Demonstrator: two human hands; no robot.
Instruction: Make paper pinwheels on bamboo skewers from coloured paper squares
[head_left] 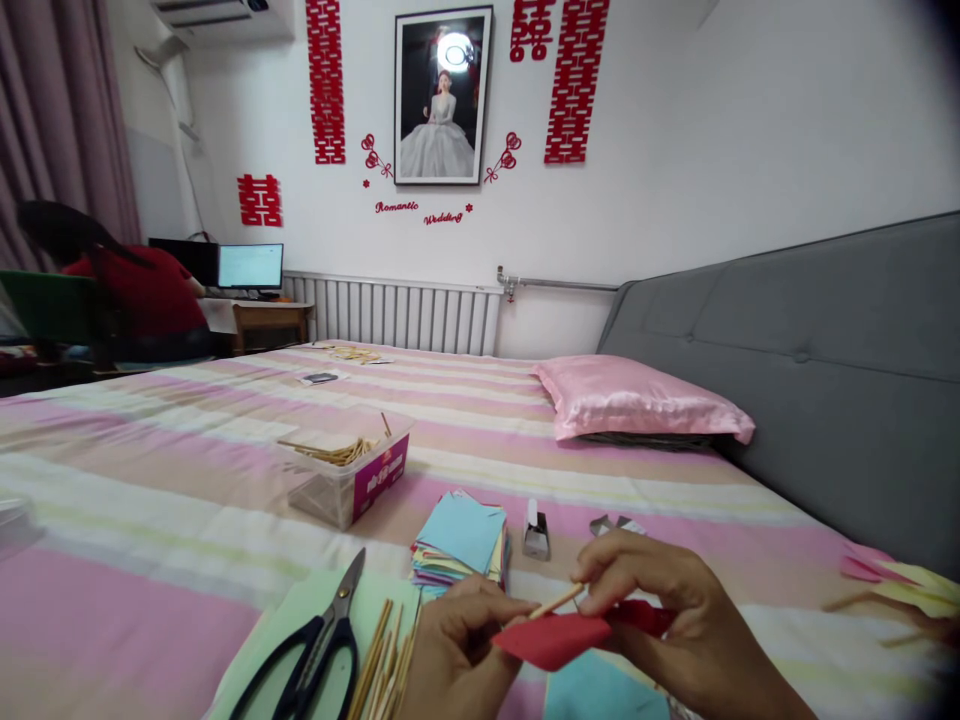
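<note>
A folded piece of red paper (553,643) is held between my two hands, with a thin wooden stick (556,599) lying along its upper edge. My left hand (466,645) is closed on the paper's left end, its fingertips at the stick's lower end. The fingers of my right hand (667,605) close around the stick's upper end and the paper's right part. Just behind them stands a stack of coloured paper squares (463,532). Black-handled scissors (319,640) and several loose sticks (381,655) lie on green paper (281,615) to the left.
A clear plastic box (322,500) of sticks stands on the striped bedspread (135,620). A small open box (536,535) sits beyond my hands, and blue paper (604,690) below them. Finished-looking paper pieces (911,590) lie far right. A pink pillow (637,400) rests by the headboard; a person (142,300) sits far left.
</note>
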